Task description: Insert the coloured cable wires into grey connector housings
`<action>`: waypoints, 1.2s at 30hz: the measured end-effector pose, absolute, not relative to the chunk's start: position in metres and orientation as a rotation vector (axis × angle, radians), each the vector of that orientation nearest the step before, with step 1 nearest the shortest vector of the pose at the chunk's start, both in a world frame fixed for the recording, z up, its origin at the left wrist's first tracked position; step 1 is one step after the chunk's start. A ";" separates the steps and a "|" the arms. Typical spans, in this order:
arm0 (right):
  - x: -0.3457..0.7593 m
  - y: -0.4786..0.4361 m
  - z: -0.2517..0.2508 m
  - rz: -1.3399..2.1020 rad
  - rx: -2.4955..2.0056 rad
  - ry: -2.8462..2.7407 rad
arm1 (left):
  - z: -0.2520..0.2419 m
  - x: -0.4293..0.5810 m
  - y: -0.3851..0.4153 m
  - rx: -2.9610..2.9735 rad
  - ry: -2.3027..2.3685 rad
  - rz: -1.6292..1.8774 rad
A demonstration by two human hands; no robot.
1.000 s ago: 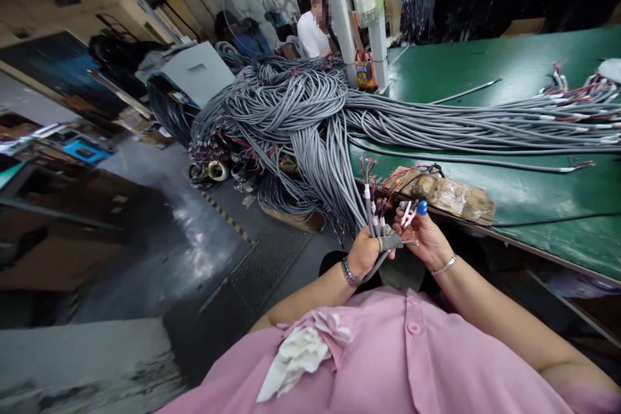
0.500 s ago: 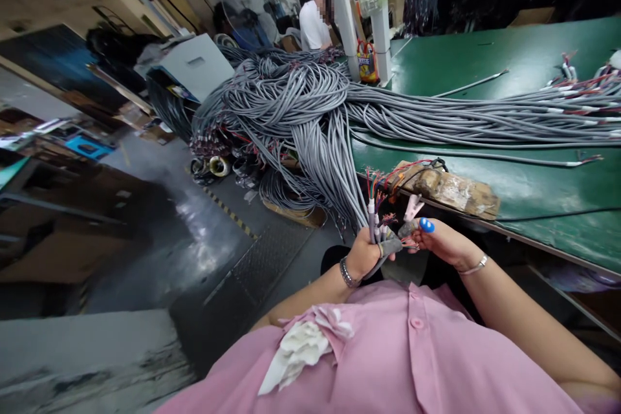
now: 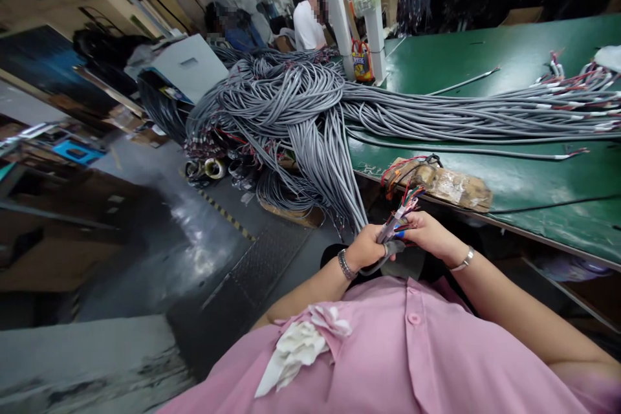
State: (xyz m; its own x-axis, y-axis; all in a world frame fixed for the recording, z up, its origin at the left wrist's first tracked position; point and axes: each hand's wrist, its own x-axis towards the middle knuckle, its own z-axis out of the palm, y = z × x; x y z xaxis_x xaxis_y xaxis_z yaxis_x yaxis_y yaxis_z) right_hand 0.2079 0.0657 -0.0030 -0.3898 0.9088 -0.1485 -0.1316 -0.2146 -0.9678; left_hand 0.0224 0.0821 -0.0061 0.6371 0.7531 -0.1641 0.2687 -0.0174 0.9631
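My left hand [image 3: 367, 248] is closed around the ends of several grey cables [image 3: 388, 233], whose stripped red, green and white wires [image 3: 406, 199] stick up and to the right. My right hand [image 3: 429, 235] is closed against the same cable ends from the right, fingers pinching the wires; a blue fingertip cover shows near them. Both hands sit just below the near edge of the green table [image 3: 524, 187], above my lap. The held cables run up into the big grey cable bundle [image 3: 310, 110] that hangs off the table's left end.
A worn brown block [image 3: 446, 185] with red and black wires lies on the table edge just above my hands. More grey cables [image 3: 485, 118] stretch across the table to the right. A white post [image 3: 334, 13] and a seated person [image 3: 306, 22] are behind.
My left hand has tilted the cable ends to the right and lowered them a little. My right hand has moved in and closed on the wires, hiding the pink piece it held.
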 end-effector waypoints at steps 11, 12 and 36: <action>0.217 0.049 -0.005 1.704 -0.909 -1.059 | -0.001 0.028 0.076 1.285 0.890 0.845; 0.214 0.047 -0.004 1.687 -0.916 -1.034 | 0.000 0.029 0.076 1.290 0.897 0.847; 0.191 0.037 -0.003 1.715 -0.884 -0.755 | -0.007 0.023 0.073 1.277 0.862 0.873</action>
State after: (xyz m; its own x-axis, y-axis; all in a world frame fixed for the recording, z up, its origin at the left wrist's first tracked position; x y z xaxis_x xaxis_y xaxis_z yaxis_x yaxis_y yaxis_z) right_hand 0.1905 0.0366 -0.0030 -0.2113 0.9561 -0.2030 -0.4958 -0.2839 -0.8207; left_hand 0.0234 0.0734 -0.0066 0.4245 0.9040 -0.0510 -0.0625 0.0855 0.9944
